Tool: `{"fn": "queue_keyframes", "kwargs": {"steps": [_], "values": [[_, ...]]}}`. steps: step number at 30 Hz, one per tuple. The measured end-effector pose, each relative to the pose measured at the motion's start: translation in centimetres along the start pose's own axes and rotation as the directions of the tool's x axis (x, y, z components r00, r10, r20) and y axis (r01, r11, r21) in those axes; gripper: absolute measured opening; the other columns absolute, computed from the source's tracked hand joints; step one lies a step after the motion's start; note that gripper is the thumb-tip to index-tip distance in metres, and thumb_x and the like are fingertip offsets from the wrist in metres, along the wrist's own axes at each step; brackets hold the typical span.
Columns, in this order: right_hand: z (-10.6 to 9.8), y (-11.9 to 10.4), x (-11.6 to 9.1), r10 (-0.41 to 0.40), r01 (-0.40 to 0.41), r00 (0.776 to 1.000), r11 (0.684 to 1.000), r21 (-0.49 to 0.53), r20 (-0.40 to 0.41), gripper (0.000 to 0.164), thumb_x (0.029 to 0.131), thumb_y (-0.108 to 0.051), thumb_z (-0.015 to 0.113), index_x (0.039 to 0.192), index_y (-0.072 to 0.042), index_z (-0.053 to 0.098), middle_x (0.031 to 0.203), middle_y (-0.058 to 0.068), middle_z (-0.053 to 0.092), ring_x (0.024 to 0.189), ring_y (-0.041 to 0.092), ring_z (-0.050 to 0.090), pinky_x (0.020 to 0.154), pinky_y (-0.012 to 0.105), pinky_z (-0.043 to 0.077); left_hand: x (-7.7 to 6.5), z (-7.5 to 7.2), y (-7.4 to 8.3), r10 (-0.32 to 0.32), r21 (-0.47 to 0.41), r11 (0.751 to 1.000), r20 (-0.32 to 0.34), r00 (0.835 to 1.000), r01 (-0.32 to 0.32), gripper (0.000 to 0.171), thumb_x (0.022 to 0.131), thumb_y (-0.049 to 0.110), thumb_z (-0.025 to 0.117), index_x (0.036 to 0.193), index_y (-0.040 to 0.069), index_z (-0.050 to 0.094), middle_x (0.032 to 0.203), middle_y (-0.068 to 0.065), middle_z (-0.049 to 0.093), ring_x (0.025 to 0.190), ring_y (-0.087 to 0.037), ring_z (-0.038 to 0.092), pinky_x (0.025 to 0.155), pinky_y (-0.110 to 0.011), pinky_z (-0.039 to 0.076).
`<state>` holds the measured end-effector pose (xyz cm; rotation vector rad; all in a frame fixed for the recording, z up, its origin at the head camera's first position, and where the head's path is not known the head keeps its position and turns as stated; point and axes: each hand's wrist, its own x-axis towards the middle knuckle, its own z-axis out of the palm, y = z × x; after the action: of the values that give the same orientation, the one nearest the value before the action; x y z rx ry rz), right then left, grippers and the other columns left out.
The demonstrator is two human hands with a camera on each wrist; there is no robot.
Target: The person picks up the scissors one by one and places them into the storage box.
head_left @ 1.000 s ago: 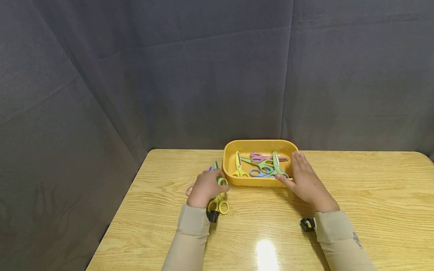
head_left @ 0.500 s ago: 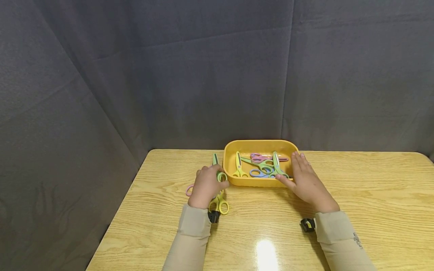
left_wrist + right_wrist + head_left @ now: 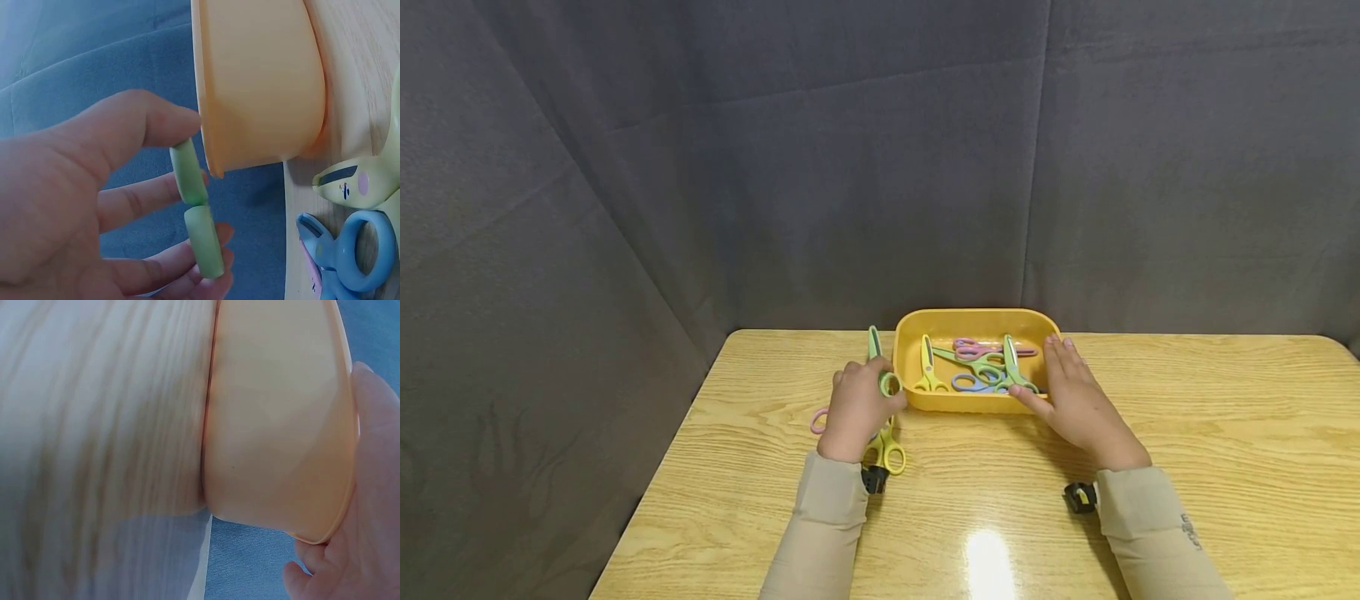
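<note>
My left hand (image 3: 859, 410) pinches a pair of green scissors (image 3: 875, 343) by the handles, beside the left end of a yellow tray (image 3: 970, 403). Its blades point toward the back curtain. In the left wrist view the green handle loops (image 3: 204, 240) show edge-on between thumb and fingers, above the table. My right hand (image 3: 1082, 408) rests on the tray's right end, fingers straight along the rim and thumb over the front corner. Inside the tray lie several scissors: yellow scissors (image 3: 928, 371) at the left, pink scissors (image 3: 973, 350), blue scissors (image 3: 967, 382) and green ones.
Below my left hand, yellow scissors (image 3: 886, 454), blue scissors (image 3: 369, 250) and pink-handled scissors (image 3: 818, 421) lie on the wooden table (image 3: 1000, 492). A grey curtain (image 3: 880, 167) hangs behind the table and along its left side.
My left hand has lifted the green scissors from the pile, and their blades have risen into view toward the back. The right hand and the tray have stayed in place.
</note>
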<state>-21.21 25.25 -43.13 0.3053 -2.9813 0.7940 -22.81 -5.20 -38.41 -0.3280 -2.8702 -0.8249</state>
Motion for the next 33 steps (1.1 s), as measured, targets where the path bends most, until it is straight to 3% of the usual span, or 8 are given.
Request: {"fn": "queue_keyframes", "kwargs": {"steps": [6,16,24,33], "values": [[0.0,0.0,0.1,-0.006,0.006,1.0,1.0,-0.008,-0.004,0.102,0.101,-0.061,0.048,0.156,0.015,0.005,0.164,0.033,0.002,0.152,0.047,-0.002,0.123,0.055,0.003,0.1,0.3,0.3,0.027,-0.005,1.0,-0.056,0.998,-0.027,0.039,0.081,0.015,0.081,0.117,0.002,0.072,0.102,-0.015,0.073,0.095,-0.034,0.061,0.091,-0.047,0.042],[0.0,0.0,0.1,-0.012,0.012,1.0,1.0,-0.01,-0.008,0.102,0.102,-0.06,0.048,0.155,0.016,0.006,0.163,0.034,0.003,0.152,0.048,-0.001,0.123,0.056,0.004,0.2,0.8,0.7,0.078,-0.016,0.997,-0.094,0.992,-0.079,0.042,0.084,0.016,0.083,0.121,0.001,0.071,0.112,-0.017,0.073,0.106,-0.038,0.062,0.098,-0.049,0.039],[-0.1,0.0,0.0,-0.014,0.014,1.0,1.0,-0.004,-0.009,0.102,0.102,-0.06,0.048,0.155,0.016,0.006,0.164,0.034,0.002,0.152,0.047,-0.003,0.123,0.054,0.002,0.2,1.5,1.1,0.116,-0.024,0.993,-0.084,0.99,-0.118,0.044,0.085,0.015,0.083,0.125,0.003,0.07,0.116,-0.017,0.072,0.114,-0.037,0.06,0.102,-0.049,0.038],[0.1,0.0,0.1,-0.016,0.016,1.0,1.0,-0.001,-0.007,0.102,0.102,-0.059,0.048,0.155,0.016,0.005,0.163,0.034,0.002,0.152,0.047,-0.002,0.123,0.054,0.002,0.1,2.0,1.2,0.109,-0.049,0.992,-0.062,0.992,-0.112,0.044,0.088,0.016,0.08,0.129,0.006,0.069,0.121,-0.019,0.066,0.116,-0.039,0.055,0.097,-0.048,0.045]]}}
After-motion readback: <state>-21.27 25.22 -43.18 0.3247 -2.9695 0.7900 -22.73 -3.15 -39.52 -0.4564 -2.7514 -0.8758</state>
